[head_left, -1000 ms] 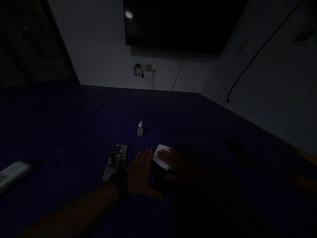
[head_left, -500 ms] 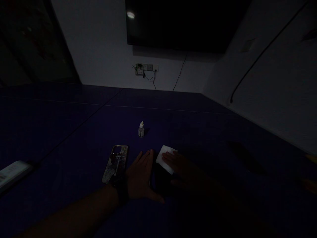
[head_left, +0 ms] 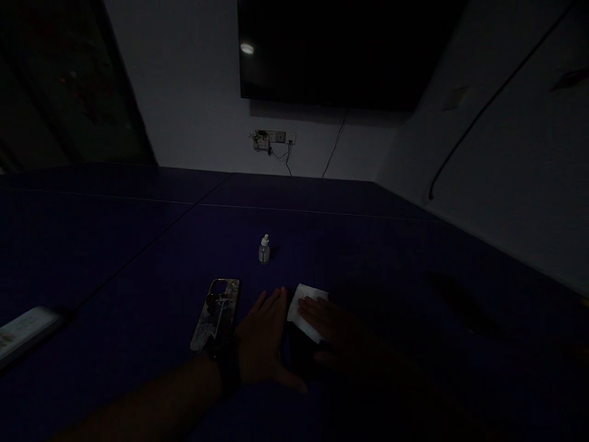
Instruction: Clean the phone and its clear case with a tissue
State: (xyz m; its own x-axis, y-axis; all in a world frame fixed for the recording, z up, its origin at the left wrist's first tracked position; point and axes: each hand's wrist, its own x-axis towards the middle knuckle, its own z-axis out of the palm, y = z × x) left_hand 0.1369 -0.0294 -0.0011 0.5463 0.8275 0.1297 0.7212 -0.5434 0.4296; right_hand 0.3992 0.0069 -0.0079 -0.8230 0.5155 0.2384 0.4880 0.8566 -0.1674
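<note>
The room is very dim. My left hand [head_left: 261, 341] lies flat on the blue surface, fingers stretched forward and thumb spread to the right. A dark flat object [head_left: 301, 351], too dark to name, lies just beside its fingers and thumb. My right hand [head_left: 324, 320] presses a folded white tissue [head_left: 301, 304] onto that object's far part, fingers together on the tissue and thumb apart. By my left wrist, which wears a dark watch [head_left: 223, 356], lies a patterned phone case [head_left: 216, 316] with a camera cutout. A small dropper bottle [head_left: 264, 253] stands upright beyond my hands.
A white box-like item [head_left: 27, 331] sits at the far left. On the right lies a dark flat shape [head_left: 460, 301], hard to make out. A television [head_left: 345, 55] hangs on the far wall above sockets [head_left: 276, 137] with cables.
The view has tilted slightly, so everything sits lower in the picture. My right hand and the tissue have slid a little toward me. My left hand keeps its place beside the dark object.
</note>
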